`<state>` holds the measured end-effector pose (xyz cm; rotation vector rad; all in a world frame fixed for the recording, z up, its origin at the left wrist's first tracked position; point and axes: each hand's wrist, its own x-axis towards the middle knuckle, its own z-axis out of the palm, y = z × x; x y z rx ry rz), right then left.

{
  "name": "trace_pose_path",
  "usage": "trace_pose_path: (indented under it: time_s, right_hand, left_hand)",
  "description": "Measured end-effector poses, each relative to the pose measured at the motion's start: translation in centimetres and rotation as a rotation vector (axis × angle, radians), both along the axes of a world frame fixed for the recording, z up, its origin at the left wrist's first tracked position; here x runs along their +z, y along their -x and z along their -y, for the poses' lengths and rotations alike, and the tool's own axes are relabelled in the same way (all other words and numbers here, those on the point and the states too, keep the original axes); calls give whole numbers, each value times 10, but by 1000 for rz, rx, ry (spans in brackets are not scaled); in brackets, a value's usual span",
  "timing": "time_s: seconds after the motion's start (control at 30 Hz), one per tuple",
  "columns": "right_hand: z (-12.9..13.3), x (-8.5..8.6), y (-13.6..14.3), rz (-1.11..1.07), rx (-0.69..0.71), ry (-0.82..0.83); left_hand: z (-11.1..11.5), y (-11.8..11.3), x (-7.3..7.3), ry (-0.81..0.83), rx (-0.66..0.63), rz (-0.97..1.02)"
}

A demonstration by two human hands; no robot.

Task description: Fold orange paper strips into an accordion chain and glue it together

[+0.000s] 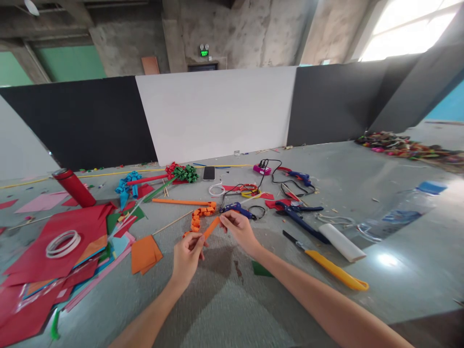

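Observation:
Between my two hands an orange paper strip [211, 227] is stretched at a slant. My left hand [186, 256] pinches its lower end, and the upper end sits between the fingers of my right hand [238, 231]. Just behind the strip lies a chain of curled orange paper loops [196, 218], close to a long orange paper stick [177, 201]. Beyond my right hand rests a blue glue gun [237, 209] with a black cord. Orange paper sheets [144, 255] lie left of my left hand, near a thin wooden stick [172, 223].
Red sheets [29, 261] with a white tape roll [63, 244] spread at the left, by a red flask [74, 187]. Rightward lie a yellow utility knife [333, 268], blue-handled pliers [302, 222], a white roll [342, 242] and a plastic bottle [398, 212]. Green paper curls [185, 173] lie farther back.

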<state>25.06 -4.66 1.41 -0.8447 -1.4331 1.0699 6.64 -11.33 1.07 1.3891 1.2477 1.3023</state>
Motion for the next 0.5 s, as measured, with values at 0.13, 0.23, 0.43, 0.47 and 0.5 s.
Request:
trace_pose_path:
  time_s: [0.13,0.23,0.43,0.47,0.5]
  right_hand:
    - [2,1,-2,53,2,-18]
    - [1,-2,-3,103,28,-15]
    - [-1,-10,-3,176,64,-42]
    - [-1,-9,-3,198,63,-48]
    - [-1,-9,-3,223,62,-53]
  left_hand:
    - [0,1,1,12,67,14]
    - [1,2,1,2,123,20]
    - [0,4,4,-9,168,-2]
    - [0,4,4,-13,171,-5]
    - [0,4,4,-16,173,-6]
